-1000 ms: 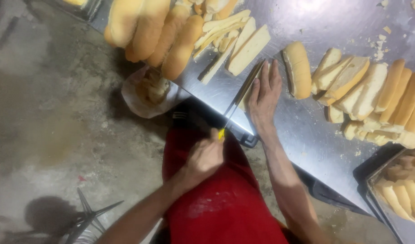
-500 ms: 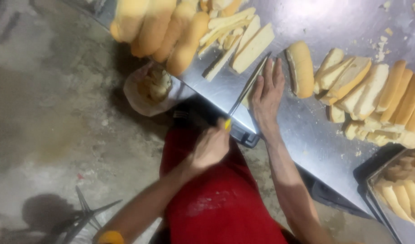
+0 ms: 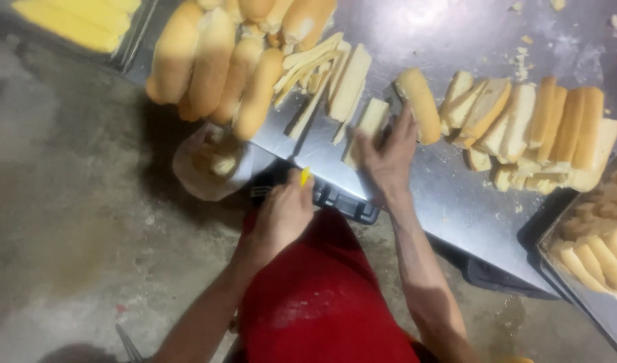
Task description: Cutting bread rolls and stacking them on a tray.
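Observation:
My left hand (image 3: 280, 216) is closed around a knife with a yellow handle (image 3: 305, 176), held at the near edge of the steel table (image 3: 449, 195); the blade is hard to make out. Flat on a pale cut slab of bread (image 3: 370, 121) lies my right hand (image 3: 389, 153), fingers spread. Just right of those fingers is a whole golden loaf (image 3: 419, 104). Thin cut strips of bread (image 3: 335, 70) are fanned out just beyond the slab.
Whole long loaves (image 3: 217, 67) are heaped at the table's left end. Several cut slabs (image 3: 544, 128) stand in a row on the right. A tray of bread sticks (image 3: 594, 259) sits at lower right. A plastic bag of scraps (image 3: 207, 165) hangs off the table edge, above the concrete floor.
My left hand has brought the knife up and closer to the table edge. My right hand has slid off beside the whole loaf onto the cut slab to its left.

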